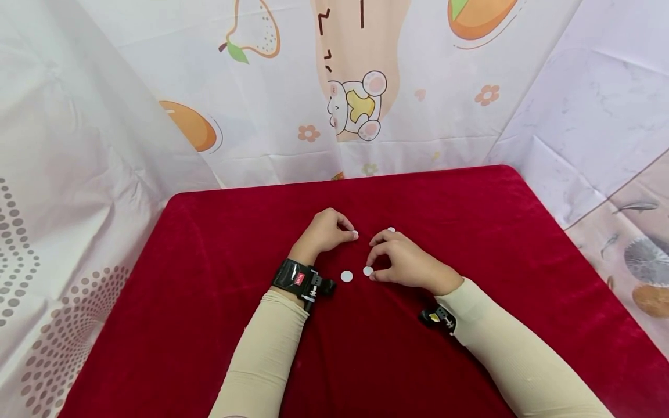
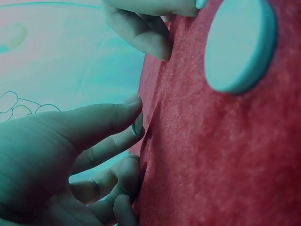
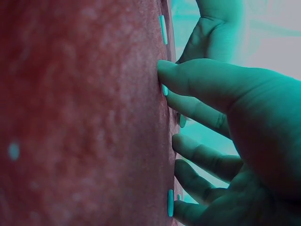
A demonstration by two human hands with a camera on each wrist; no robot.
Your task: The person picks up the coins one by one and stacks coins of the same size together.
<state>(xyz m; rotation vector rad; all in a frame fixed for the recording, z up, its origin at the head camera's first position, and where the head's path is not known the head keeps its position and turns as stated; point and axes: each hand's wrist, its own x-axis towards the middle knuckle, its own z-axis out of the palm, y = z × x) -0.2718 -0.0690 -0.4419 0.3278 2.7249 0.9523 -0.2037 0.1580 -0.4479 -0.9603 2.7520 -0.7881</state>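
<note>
My left hand (image 1: pixel 326 231) pinches a small white disc (image 2: pixel 138 123) between thumb and forefinger, just above the red cloth. To its right, my right hand (image 1: pixel 405 259) reaches down to the cloth. Its thumb and forefinger pinch another white disc (image 1: pixel 368 271) by its edges, with the other fingers spread and bent. Between the two wrists a third white disc (image 1: pixel 346 276) lies flat; it looks large in the left wrist view. Past the right hand's knuckles, one more white disc (image 1: pixel 391 230) is partly covered by that hand.
A red velvet cloth (image 1: pixel 251 232) covers the table. Printed curtains (image 1: pixel 272 116) hang behind and at both sides, close to the table's edges. Each wrist wears a black strap with a small camera, the left one (image 1: pixel 298 278) sitting beside the loose disc.
</note>
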